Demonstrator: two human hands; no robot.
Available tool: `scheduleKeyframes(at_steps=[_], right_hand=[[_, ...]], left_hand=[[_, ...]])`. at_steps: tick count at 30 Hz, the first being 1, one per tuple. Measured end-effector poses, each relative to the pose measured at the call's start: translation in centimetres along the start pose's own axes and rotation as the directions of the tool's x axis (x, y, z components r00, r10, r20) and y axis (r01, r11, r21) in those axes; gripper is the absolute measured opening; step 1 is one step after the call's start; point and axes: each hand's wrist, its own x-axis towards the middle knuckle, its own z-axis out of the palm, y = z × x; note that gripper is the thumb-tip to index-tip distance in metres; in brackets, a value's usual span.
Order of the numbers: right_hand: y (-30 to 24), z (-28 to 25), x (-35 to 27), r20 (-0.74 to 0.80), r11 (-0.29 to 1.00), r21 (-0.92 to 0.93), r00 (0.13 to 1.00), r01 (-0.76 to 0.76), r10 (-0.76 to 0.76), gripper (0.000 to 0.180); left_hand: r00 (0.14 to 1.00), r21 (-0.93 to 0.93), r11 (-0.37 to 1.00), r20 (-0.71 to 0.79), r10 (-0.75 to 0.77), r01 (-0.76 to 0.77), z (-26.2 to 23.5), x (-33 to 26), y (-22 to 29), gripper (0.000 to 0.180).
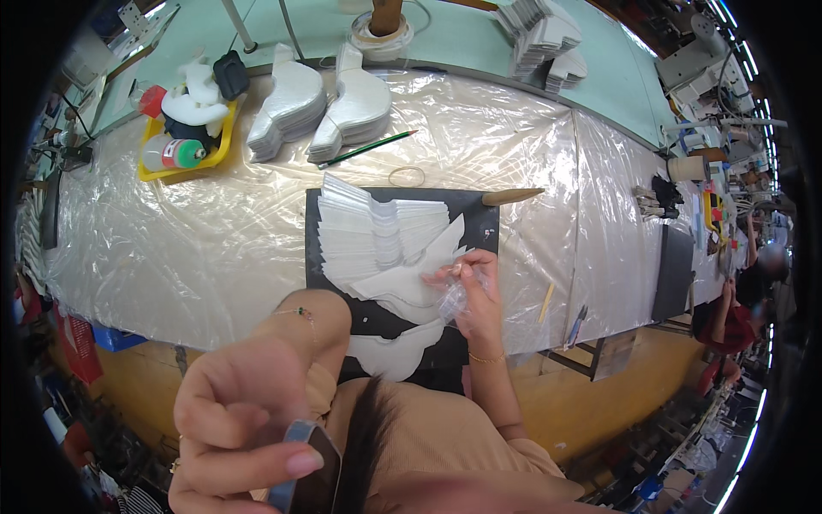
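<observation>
My left hand [248,428] is raised close to the camera at the lower left, fingers curled against a small dark block with a pale bluish edge [312,467]. What that block is I cannot make out. Over the right part of a black board [479,240], my right hand [478,295] pinches a crumpled piece of clear plastic film [454,301]. Beside it, curved white cut pieces [377,236] lie fanned out in an overlapping stack. Another white piece [394,353] rests at the board's near edge, nearest my body.
Two stacks of white pieces [287,107] stand beyond the board, with a green pencil [368,149] and a rubber band [407,176]. A pointed wooden tool [514,196] lies at the board's far right corner. Far left is a yellow basket [184,174]. Clear plastic sheeting [171,257] covers the table.
</observation>
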Motion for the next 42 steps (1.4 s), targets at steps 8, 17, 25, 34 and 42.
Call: scheduleKeyframes(at_steps=[8, 17, 25, 34, 42], right_hand=[[1.1, -0.5, 0.2, 0.036, 0.979, -0.199, 0.999, 0.037, -0.03, 0.011], [2.2, -0.7, 0.5, 0.066, 0.949, -0.301, 0.994, 0.098, -0.082, 0.011], [2.7, -0.8, 0.6, 0.072, 0.894, -0.413, 0.985, 0.173, -0.158, 0.012], [3.1, -0.7, 0.5, 0.05, 0.874, -0.442, 0.978, 0.205, -0.204, 0.013], [3.4, -0.9, 0.5, 0.078, 0.896, -0.378, 0.972, 0.235, -0.222, 0.015]], left_hand=[[0.987, 0.014, 0.999, 0.158, -0.039, 0.037, -2.8, 1.7, 3.2, 0.045], [0.983, -0.059, 0.991, 0.148, -0.112, 0.122, -5.4, 2.1, 8.8, 0.07], [0.996, -0.219, 0.974, 0.087, -0.033, 0.052, -7.1, 1.1, 10.5, 0.073], [0.413, -0.435, 0.185, 0.517, -0.75, 0.881, -9.9, -3.6, 11.2, 0.098], [-0.078, -0.664, -0.608, 0.645, -0.76, 0.434, -10.9, -8.0, 8.4, 0.088]])
